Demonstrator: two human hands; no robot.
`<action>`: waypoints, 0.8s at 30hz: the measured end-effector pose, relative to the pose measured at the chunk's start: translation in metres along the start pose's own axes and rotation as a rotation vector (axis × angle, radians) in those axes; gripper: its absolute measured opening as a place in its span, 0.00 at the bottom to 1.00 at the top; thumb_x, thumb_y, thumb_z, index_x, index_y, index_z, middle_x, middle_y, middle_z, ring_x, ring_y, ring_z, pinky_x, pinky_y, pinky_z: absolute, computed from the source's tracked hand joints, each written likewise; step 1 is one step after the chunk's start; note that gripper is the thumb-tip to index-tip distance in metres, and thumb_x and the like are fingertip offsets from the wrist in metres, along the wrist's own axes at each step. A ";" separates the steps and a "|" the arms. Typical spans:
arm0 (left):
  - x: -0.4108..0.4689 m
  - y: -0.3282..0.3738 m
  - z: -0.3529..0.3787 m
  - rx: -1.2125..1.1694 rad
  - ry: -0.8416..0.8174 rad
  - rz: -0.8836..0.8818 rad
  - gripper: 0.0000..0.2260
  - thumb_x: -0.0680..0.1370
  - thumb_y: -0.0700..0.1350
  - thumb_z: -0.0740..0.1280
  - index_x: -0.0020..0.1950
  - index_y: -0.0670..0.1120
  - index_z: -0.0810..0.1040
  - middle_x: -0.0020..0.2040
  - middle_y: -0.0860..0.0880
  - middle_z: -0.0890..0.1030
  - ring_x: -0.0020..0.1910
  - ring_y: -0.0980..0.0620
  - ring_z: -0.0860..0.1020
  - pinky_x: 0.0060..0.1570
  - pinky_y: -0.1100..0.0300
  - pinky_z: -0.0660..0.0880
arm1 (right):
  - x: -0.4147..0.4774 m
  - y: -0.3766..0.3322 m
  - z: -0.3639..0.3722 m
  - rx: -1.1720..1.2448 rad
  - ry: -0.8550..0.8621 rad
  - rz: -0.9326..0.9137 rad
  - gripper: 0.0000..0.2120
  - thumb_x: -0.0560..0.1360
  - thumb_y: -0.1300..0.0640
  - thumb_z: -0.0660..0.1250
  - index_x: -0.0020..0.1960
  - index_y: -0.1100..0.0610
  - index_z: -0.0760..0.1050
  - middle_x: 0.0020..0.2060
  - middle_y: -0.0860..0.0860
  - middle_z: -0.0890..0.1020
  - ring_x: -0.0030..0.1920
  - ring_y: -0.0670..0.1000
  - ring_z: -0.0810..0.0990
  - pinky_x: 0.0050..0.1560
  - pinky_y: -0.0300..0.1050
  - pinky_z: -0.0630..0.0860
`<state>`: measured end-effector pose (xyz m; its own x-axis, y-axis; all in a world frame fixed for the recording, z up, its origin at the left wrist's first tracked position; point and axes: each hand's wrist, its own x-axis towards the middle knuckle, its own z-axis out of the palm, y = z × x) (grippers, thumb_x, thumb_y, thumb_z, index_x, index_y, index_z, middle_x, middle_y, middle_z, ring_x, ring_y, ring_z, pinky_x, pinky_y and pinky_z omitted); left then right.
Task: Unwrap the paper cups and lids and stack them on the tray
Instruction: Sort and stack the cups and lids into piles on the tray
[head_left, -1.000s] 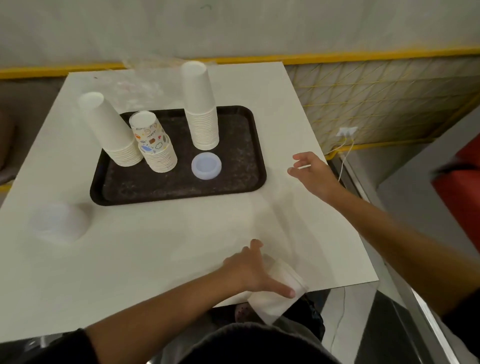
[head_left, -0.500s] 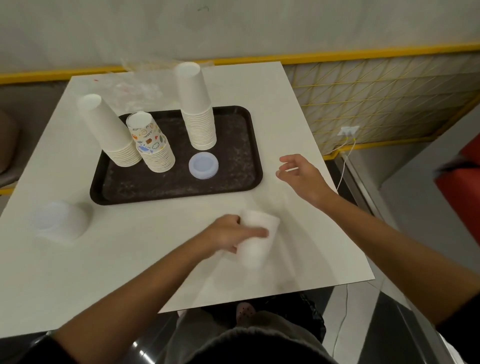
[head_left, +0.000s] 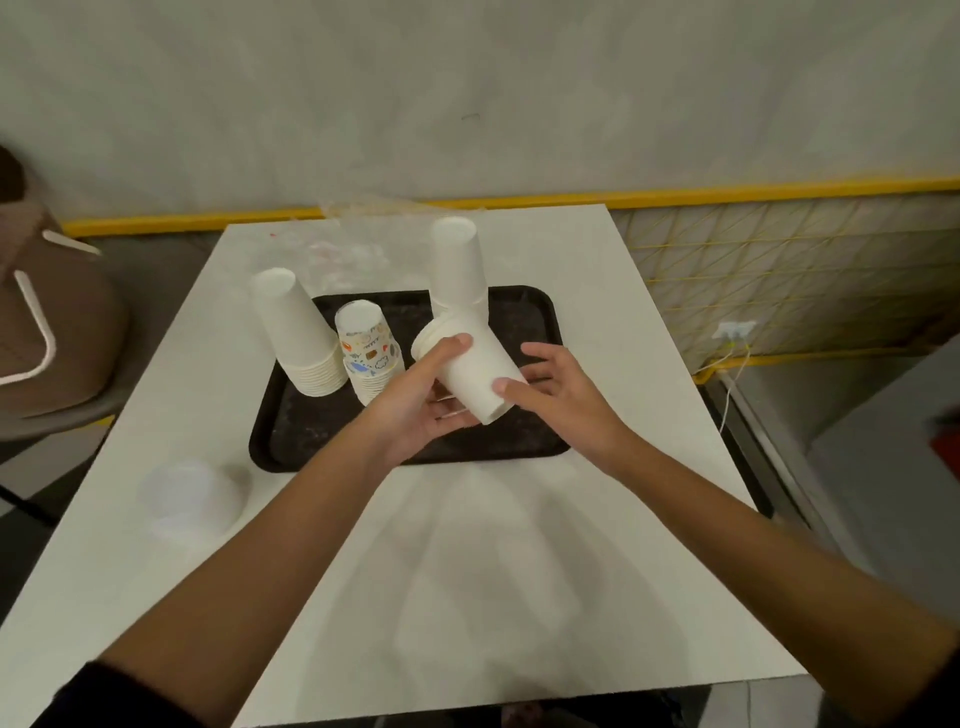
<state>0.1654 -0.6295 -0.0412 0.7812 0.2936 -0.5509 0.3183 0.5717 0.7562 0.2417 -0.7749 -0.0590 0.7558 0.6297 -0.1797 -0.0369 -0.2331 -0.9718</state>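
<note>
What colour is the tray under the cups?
The tray is black with whitish scuffs, as the head view shows.

White table (head_left: 649, 395), black tray (head_left: 540, 306) at its centre w/ cup stacks, clear lid stack (head_left: 192, 499) front-left of tray, crumpled clear plastic wrap (head_left: 343, 257) behind tray nr table's far edge

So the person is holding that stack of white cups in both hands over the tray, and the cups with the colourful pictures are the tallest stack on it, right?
Not quite. The head view shows the printed cups as the shortest stack on the tray; the plain white stacks at its left and back stand taller. The rest holds: the left hand and right hand hold a white cup stack above the tray.
</note>
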 end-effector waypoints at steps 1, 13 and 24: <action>0.001 0.006 0.002 -0.046 -0.025 0.022 0.20 0.73 0.50 0.69 0.62 0.47 0.68 0.59 0.42 0.77 0.56 0.46 0.79 0.44 0.54 0.81 | 0.004 -0.006 0.006 0.046 0.003 -0.005 0.26 0.71 0.52 0.70 0.66 0.52 0.64 0.55 0.49 0.75 0.53 0.46 0.77 0.54 0.40 0.76; 0.015 0.102 0.003 0.287 0.001 0.227 0.31 0.71 0.67 0.62 0.70 0.54 0.62 0.60 0.46 0.73 0.56 0.45 0.77 0.61 0.51 0.73 | 0.075 -0.098 0.006 0.131 0.412 -0.190 0.25 0.71 0.54 0.72 0.61 0.52 0.62 0.57 0.52 0.71 0.55 0.53 0.76 0.48 0.43 0.79; 0.023 0.119 -0.096 0.548 0.207 0.413 0.21 0.75 0.56 0.64 0.66 0.51 0.70 0.61 0.50 0.74 0.60 0.50 0.73 0.63 0.56 0.68 | 0.127 -0.152 0.006 -0.687 0.227 -0.246 0.25 0.67 0.55 0.73 0.61 0.55 0.69 0.50 0.51 0.72 0.49 0.53 0.71 0.43 0.41 0.69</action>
<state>0.1697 -0.4812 0.0023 0.7956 0.5734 -0.1956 0.2848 -0.0689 0.9561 0.3390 -0.6549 0.0645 0.8085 0.5722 0.1376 0.5084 -0.5612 -0.6531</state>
